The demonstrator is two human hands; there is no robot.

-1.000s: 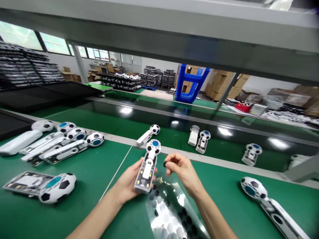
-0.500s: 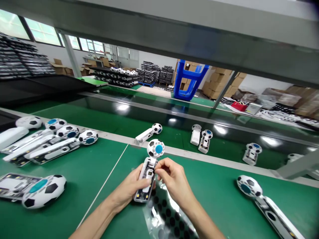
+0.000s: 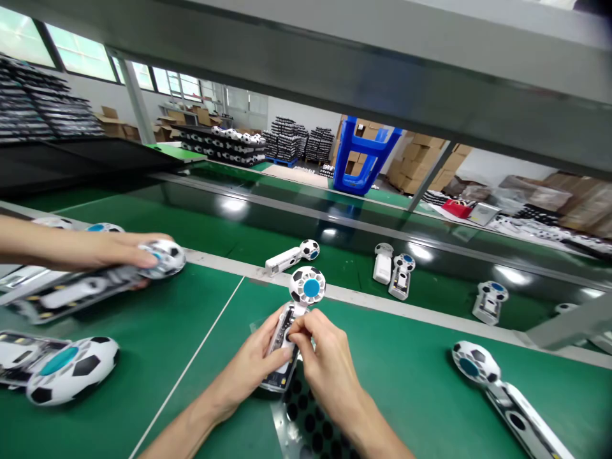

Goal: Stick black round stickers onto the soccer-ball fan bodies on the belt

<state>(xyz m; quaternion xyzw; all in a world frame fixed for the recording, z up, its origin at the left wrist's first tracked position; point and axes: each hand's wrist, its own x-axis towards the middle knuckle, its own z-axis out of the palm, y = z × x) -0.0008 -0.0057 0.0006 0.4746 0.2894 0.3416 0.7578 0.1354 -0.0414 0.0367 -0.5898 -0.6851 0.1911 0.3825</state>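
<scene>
Left hand (image 3: 253, 360) holds the soccer-ball-head toy (image 3: 307, 285) w/ clear body, fingers wrapped around it, just above the green worktop (image 3: 172, 331). Right hand (image 3: 325, 360) has fingertips pressed together on the toy's body; what they pinch is hidden, so cannot tell. Sheet of black round stickers (image 3: 306, 414) lies directly below the toy, partly under both hands. Co-worker's hand (image 3: 102, 250) is well left of the toy, resting on another ball toy (image 3: 165, 258). One more ball toy (image 3: 478, 363) lies well right of it, approx. same worktop.
</scene>
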